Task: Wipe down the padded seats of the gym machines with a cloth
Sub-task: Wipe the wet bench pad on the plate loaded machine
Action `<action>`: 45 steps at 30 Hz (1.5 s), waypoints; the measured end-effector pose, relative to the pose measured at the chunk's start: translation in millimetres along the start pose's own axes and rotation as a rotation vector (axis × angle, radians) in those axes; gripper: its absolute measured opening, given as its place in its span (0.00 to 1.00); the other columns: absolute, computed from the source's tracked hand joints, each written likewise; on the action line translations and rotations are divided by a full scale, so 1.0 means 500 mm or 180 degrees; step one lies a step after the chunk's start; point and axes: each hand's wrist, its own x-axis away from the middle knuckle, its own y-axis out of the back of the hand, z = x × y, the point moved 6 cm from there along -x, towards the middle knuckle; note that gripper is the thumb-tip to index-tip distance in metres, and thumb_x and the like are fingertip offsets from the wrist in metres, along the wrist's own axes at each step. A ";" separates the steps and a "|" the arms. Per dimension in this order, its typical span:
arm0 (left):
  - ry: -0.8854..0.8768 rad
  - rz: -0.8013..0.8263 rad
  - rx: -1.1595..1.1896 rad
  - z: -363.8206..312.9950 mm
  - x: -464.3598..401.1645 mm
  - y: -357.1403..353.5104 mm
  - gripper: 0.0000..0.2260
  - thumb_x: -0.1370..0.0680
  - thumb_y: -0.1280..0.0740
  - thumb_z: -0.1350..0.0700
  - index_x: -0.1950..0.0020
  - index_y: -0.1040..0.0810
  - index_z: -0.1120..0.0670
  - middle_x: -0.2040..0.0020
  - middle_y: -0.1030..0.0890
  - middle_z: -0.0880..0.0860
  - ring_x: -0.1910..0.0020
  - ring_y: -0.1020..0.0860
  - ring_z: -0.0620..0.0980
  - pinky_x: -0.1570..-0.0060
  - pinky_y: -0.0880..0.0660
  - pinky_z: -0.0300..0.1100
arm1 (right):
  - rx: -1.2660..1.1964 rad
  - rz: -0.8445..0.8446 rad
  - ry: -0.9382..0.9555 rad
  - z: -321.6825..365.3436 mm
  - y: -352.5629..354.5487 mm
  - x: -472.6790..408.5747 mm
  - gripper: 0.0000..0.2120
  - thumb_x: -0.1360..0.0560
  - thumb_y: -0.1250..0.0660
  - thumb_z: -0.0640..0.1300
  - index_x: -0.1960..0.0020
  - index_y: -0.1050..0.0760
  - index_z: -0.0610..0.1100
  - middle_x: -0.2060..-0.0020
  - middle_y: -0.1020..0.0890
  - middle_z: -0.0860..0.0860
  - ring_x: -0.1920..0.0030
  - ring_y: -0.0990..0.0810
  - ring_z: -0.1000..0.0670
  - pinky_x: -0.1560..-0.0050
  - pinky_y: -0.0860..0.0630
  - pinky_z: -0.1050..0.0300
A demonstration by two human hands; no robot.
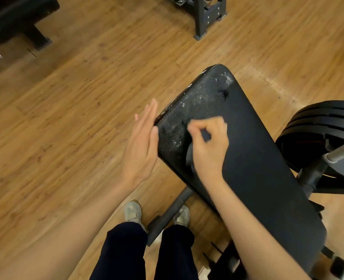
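The padded seat (pixel 254 142) runs as a long black pad from the upper middle of my view down toward the lower right, tilted across the frame, and its far end is speckled with white droplets or foam (pixel 203 100) while the nearer stretch looks plain and dark. My right hand (pixel 208 146) sits over the wet patch near the pad's left edge, fingers curled in with thumb and forefinger drawn together; it is motion-blurred, and something dark and rounded (pixel 190 158) shows under the palm, but I cannot tell whether that is a cloth or what exactly the fingers are pinching. My left hand (pixel 142 142) is just beside the pad's left edge, held flat with the fingers straight and pressed together, its little-finger side touching or nearly touching the rim; it holds nothing. Below the pad a dark metal frame bar (pixel 170 213) slants down to the floor between my two pale shoes (pixel 133 212), with dark trouser legs (pixel 124 253) at the bottom of the view. To the right of the seat, stacked black weight plates (pixel 316 126) sit on a silver bar (pixel 343 151). The floor is wood-plank (pixel 66 110), and dark machine bases stand at the top centre (pixel 205 19) and top left (pixel 15 23).
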 end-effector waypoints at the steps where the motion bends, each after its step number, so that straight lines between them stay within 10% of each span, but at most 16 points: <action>1: 0.0144 -0.0069 0.0086 0.009 0.014 0.001 0.21 0.13 0.50 0.56 0.20 0.42 0.56 0.20 0.41 0.49 0.21 0.45 0.39 0.20 0.52 0.44 | -0.0006 -0.0123 0.0040 0.009 -0.007 -0.035 0.05 0.25 0.29 0.36 0.59 0.21 0.41 0.58 0.23 0.48 0.53 0.25 0.44 0.46 0.36 0.69; 11: 0.0640 -0.0252 0.0535 0.020 0.042 -0.022 0.22 0.13 0.53 0.51 0.19 0.43 0.53 0.20 0.39 0.47 0.22 0.44 0.36 0.25 0.48 0.31 | 0.0114 0.0211 0.0373 0.033 -0.025 0.022 0.06 0.25 0.29 0.34 0.59 0.22 0.41 0.59 0.25 0.49 0.56 0.28 0.46 0.52 0.31 0.55; 27: 0.0626 -0.0180 0.0813 0.022 0.043 -0.018 0.21 0.13 0.52 0.53 0.19 0.45 0.53 0.19 0.43 0.48 0.21 0.46 0.39 0.20 0.49 0.45 | 0.0408 0.0342 0.0945 0.063 -0.056 0.028 0.03 0.23 0.30 0.36 0.56 0.20 0.39 0.59 0.26 0.48 0.57 0.29 0.47 0.52 0.32 0.57; 45: 0.1435 -0.0677 0.1821 0.015 0.084 -0.044 0.22 0.13 0.52 0.52 0.19 0.46 0.51 0.19 0.44 0.44 0.22 0.46 0.35 0.24 0.48 0.31 | 0.0772 0.0730 0.1474 0.088 -0.089 0.040 0.03 0.23 0.32 0.38 0.54 0.20 0.39 0.58 0.26 0.48 0.56 0.31 0.51 0.56 0.32 0.57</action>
